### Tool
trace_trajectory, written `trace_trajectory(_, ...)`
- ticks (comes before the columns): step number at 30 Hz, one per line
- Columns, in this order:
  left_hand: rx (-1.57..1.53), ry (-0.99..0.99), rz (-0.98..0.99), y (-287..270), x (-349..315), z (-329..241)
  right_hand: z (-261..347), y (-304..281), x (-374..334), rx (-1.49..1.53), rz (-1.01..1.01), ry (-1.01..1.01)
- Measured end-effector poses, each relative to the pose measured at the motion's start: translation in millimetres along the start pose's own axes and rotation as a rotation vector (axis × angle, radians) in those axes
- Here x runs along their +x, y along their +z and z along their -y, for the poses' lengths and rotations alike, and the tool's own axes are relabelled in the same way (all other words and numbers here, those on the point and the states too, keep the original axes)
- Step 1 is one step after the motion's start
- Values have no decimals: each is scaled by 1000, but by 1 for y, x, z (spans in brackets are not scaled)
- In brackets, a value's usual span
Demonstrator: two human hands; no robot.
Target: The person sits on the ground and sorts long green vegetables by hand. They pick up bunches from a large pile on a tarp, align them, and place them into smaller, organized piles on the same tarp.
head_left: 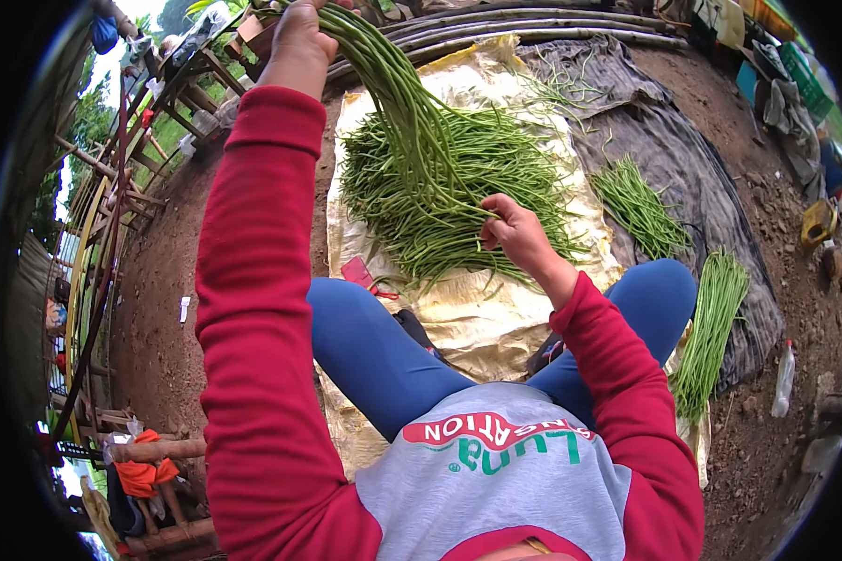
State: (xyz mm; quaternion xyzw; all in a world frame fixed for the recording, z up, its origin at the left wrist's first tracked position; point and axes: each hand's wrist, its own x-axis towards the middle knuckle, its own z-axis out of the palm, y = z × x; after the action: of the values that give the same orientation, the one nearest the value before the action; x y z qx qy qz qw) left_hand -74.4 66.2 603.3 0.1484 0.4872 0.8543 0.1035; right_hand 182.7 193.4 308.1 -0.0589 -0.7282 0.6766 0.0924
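My left hand (301, 42) is raised high at the top left, closed around a bunch of long green beans (398, 89). The bunch hangs down in a curve, and its lower ends reach the large pile of long beans (510, 159) on the pale sheet (477, 323). At the right side of that pile is my right hand (519, 241), its fingers curled and pinched at the tips of the hanging beans. How many beans those fingers hold is too small to tell.
Smaller bundles of long beans (641, 206) lie right of the pile on a dark cloth (711, 201). Another bundle (711, 327) rests beside my right knee. A red object (357, 273) lies by my left knee, a plastic bottle (784, 379) on the soil. Bamboo poles (533, 26) border the back.
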Motion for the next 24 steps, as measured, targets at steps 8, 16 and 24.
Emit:
trace_trajectory(8,44,-55,94,2,-12,1,-33,-66,22,-768,425,371)
trace_trajectory(16,138,-119,242,43,-52,-25,109,-127,106,-220,-127,-374)
trace_trajectory(24,62,-33,257,99,-62,-33,57,-59,115,712,373,35)
